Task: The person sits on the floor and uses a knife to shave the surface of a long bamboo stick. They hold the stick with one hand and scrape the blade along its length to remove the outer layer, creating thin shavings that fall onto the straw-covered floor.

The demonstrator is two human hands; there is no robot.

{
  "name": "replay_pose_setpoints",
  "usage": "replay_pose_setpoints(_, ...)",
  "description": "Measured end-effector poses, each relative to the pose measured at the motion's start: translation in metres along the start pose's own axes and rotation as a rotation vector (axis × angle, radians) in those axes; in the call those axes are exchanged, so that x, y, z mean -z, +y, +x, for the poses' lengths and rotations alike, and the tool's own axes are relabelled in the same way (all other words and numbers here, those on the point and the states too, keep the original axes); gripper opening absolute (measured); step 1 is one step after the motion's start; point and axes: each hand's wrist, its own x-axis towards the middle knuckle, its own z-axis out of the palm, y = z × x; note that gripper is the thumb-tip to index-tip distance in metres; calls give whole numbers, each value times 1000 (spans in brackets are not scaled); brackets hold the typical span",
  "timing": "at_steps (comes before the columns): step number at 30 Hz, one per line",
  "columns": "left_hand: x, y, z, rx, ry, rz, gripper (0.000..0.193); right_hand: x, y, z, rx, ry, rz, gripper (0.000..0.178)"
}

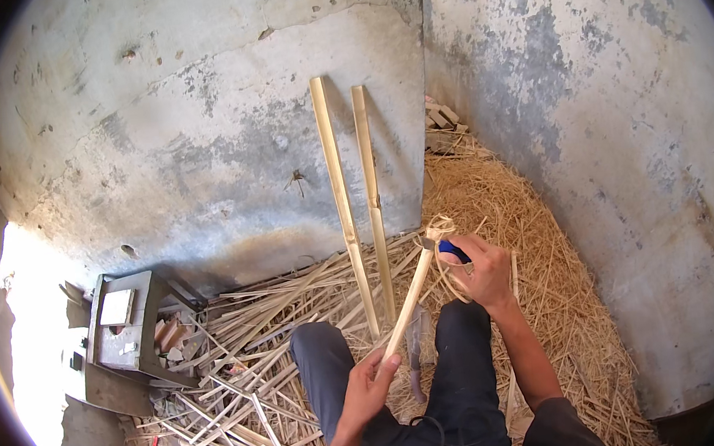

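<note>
My left hand (pixel 368 390) is closed around the lower end of a pale split bamboo strip (pixel 411 303), which slants up and to the right over my knees. At the strip's far end, my right hand (pixel 484 273) grips a knife by its blue handle (pixel 454 252). The short grey blade (pixel 428 242) lies across the strip there. Thin curled shavings (pixel 440 226) bunch up just beyond the blade, and one long curl hangs below my right hand. Part of the handle is hidden by my fingers.
Two longer bamboo strips (pixel 341 182) lean against the worn wall ahead. Cut strips (pixel 245 403) litter the floor at left, and a heap of shavings (pixel 550 291) rises along the right wall. A battered wooden stand (pixel 128 324) is at the left, by a bright opening.
</note>
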Motion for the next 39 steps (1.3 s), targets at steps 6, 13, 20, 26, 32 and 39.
replay_pose_setpoints(6, 1, 3, -1, 115, -85, -99, 30, 4, 3, -5, -13, 13, -21, 33)
replay_pose_setpoints(13, 0, 14, -7, 45, 1, -25, 31, 2, 2, -8, -16, -18, -29, 32)
replay_pose_setpoints(20, 7, 10, -4, 124, -122, -199, 31, 2, 1, -10, -4, 43, -9, 30)
replay_pose_setpoints(26, 20, 2, -15, 402, -367, -495, 32, 9, 16, 4, -176, 296, 19, 31)
replay_pose_setpoints(32, 29, 7, -35, 171, -104, -102, 28, 83, 53, 25, -500, 103, -71, 38)
replay_pose_setpoints(39, 23, 25, -9, 71, 20, 92, 27, 83, 105, -36, -752, -717, -497, 45)
